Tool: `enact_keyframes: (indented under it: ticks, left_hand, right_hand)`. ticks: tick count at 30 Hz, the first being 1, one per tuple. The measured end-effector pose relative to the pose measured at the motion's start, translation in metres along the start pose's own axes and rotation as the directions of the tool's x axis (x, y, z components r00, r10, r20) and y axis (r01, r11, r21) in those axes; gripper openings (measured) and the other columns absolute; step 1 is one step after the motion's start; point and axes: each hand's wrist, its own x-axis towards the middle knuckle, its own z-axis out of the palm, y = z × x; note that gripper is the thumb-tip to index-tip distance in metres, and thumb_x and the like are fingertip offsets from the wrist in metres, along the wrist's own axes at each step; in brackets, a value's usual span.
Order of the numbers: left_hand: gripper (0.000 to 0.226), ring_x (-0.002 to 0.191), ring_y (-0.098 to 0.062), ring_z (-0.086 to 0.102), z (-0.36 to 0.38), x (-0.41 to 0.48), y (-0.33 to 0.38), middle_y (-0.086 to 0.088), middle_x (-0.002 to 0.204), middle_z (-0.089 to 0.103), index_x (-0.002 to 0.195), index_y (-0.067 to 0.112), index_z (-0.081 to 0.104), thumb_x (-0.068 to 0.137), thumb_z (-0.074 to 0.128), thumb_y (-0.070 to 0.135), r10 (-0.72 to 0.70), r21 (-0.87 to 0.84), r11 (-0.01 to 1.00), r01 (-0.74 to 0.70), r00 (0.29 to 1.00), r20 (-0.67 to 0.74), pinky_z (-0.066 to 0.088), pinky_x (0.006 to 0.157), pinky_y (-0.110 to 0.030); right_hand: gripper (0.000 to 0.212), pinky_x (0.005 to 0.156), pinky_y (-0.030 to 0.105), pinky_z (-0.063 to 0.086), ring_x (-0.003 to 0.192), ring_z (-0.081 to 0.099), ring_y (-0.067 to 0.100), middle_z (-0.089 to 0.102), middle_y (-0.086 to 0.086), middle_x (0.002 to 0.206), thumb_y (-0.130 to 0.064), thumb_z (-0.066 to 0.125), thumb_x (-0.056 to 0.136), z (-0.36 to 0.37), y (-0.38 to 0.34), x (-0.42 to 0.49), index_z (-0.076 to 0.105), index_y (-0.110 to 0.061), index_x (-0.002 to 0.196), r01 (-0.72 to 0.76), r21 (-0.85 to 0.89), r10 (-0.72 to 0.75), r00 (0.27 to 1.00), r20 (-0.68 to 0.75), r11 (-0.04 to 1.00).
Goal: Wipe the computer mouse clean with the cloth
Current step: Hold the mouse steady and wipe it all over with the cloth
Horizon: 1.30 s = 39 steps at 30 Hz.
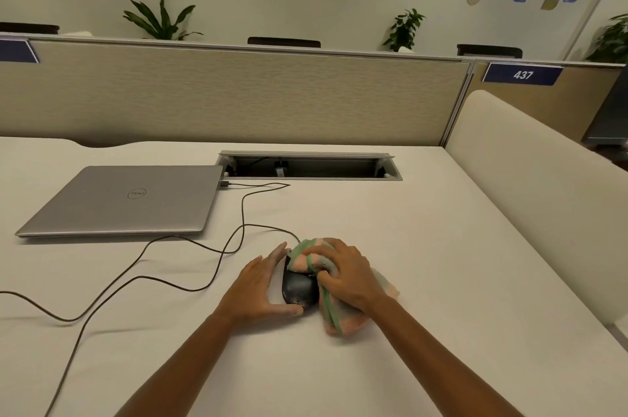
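A black wired computer mouse [299,289] lies on the white desk [441,246] near the middle. My left hand [260,287] holds it from the left side, fingers along its far edge and thumb at its near end. My right hand [343,275] grips a bunched pink and green cloth [334,314] and presses it on the front part of the mouse. The cloth covers the mouse's front and right side and trails onto the desk toward me.
A shut silver laptop [125,200] lies at the back left. The mouse's dark cable [243,212] loops across the desk to the left. An open cable tray [309,166] sits at the desk's back edge, before a beige partition [238,93]. A cream divider [543,185] borders the right.
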Motion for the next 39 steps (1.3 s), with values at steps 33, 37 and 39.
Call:
enact_keyframes:
  ticks: [33, 37, 39]
  left_hand:
    - [0.112, 0.129, -0.002, 0.031, 0.003, 0.003, -0.007, 0.013, 0.145, 0.032, 0.14, 0.03, 0.024, 0.046, 0.045, 0.089, 0.131, -0.001, 0.991, -0.131, 0.99, -0.051, 0.018, 0.114, -0.035]
    - [0.114, 0.125, -0.001, 0.034, 0.001, 0.001, -0.005, 0.014, 0.143, 0.035, 0.139, 0.03, 0.025, 0.044, 0.052, 0.087, 0.122, -0.021, 0.992, -0.123, 0.991, -0.056, 0.018, 0.114, -0.034]
    - [0.103, 0.118, 0.001, 0.037, 0.002, 0.001, -0.004, 0.013, 0.14, 0.04, 0.138, 0.03, 0.027, 0.051, 0.059, 0.077, 0.124, -0.029, 0.992, -0.126, 0.99, -0.063, 0.022, 0.112, -0.036]
  right_hand:
    - [0.044, 0.092, 0.034, 0.041, 0.104, 0.052, 0.011, 0.047, -0.028, 0.116, -0.037, 0.042, 0.061, -0.019, 0.002, -0.043, 0.056, -0.046, 0.102, 0.15, 0.014, -0.149, 0.986, -0.069, 0.989]
    - [0.043, 0.095, 0.043, 0.043, 0.108, 0.054, 0.018, 0.054, -0.009, 0.117, -0.039, 0.044, 0.059, -0.02, -0.013, -0.018, 0.067, -0.037, 0.097, -0.016, 0.106, 0.031, 0.99, -0.136, 0.994]
    - [0.05, 0.098, 0.042, 0.04, 0.113, 0.049, 0.02, 0.05, -0.006, 0.127, -0.035, 0.043, 0.064, -0.016, -0.026, -0.011, 0.062, -0.037, 0.11, -0.039, 0.042, 0.043, 0.995, -0.087, 0.998]
